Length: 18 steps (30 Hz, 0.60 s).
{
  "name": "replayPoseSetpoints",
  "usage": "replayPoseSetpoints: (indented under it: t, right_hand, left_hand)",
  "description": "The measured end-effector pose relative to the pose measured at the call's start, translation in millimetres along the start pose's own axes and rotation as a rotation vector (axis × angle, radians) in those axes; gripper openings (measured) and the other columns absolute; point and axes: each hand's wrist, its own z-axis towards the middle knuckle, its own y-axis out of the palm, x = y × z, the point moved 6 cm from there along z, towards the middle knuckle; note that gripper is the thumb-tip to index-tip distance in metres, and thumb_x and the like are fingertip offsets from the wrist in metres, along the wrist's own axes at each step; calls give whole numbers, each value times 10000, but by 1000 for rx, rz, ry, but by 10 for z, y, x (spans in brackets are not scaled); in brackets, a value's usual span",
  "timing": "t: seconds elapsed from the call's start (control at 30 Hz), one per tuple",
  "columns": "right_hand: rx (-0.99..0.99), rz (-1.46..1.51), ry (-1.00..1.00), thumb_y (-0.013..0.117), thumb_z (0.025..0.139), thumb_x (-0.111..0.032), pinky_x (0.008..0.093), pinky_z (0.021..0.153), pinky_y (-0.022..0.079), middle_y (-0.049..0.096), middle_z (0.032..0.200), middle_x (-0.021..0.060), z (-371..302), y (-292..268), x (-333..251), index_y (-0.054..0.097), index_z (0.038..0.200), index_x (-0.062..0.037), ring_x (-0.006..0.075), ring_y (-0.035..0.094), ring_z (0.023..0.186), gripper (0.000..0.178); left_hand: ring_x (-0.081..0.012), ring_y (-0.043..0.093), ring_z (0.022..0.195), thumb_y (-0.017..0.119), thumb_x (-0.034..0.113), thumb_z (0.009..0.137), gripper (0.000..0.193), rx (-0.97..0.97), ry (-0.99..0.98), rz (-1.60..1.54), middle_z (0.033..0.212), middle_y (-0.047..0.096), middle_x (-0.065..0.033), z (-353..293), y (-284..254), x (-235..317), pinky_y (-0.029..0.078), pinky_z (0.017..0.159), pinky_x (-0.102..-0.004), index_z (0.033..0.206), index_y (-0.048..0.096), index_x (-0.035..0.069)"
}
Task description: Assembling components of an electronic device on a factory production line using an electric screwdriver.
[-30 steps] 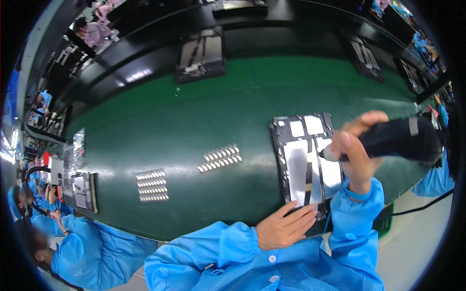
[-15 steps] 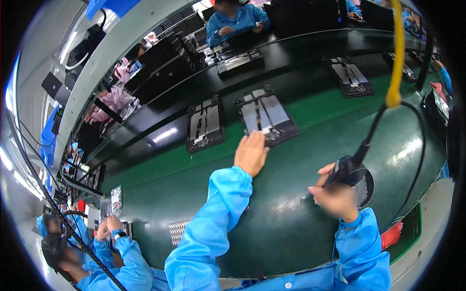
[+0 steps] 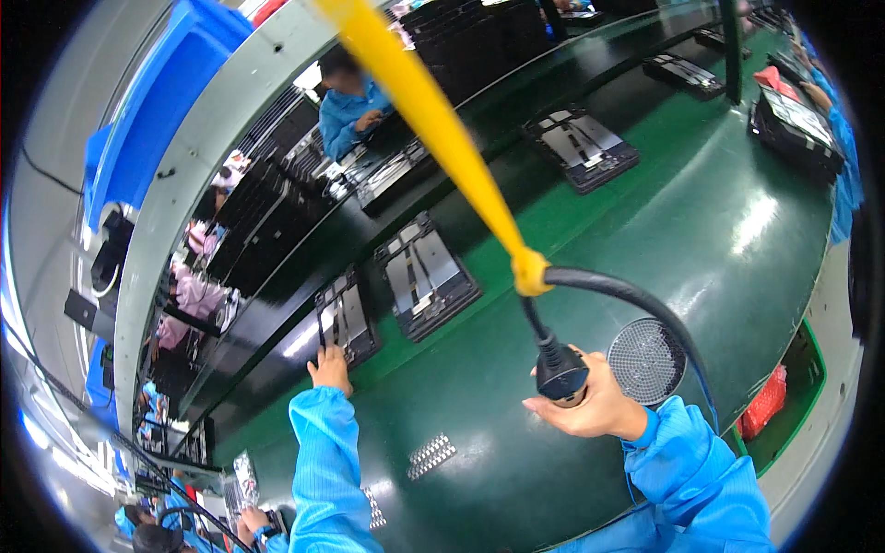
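My right hand is closed round a black corded power screwdriver, which hangs from a yellow strap. Its tip is hidden. To the left, my left hand reaches out with its fingers extended, the fingertips at the near edge of an opened tablet-like device; whether they grip it I cannot tell. Just right of that device lies a second opened one, with grey battery panels and dark ribbon strips showing.
A round perforated dish sits beside my right hand. Sheets of small silvery parts lie nearer me. Further devices line the green bench. A green bin holding a red bag is at the right. Co-workers sit across and at the left.
My left hand has gone from the right device of the pair to the left one. The head view has turned, and the screwdriver and strap now appear nearer the middle.
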Motion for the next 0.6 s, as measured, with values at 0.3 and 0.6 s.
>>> replayPoseSetpoints:
  t: [0.3,0.6]
  right_hand:
    - [-63,35,-14,718,752,-51,201,398,345,532,506,3,104,14,27,530,964,12,7,477,446,290]
    - [-1,140,117,716,761,-53,207,456,378,581,574,25,12,-51,65,525,925,8,16,490,520,259]
  left_hand:
    - [-416,590,947,573,13,595,530,498,-63,-377,1019,619,-250,90,-344,-401,469,839,-458,1125,571,19]
    - [-373,638,692,637,115,601,279,924,-17,-324,751,653,-204,-455,-1294,-164,509,678,-437,868,683,44]
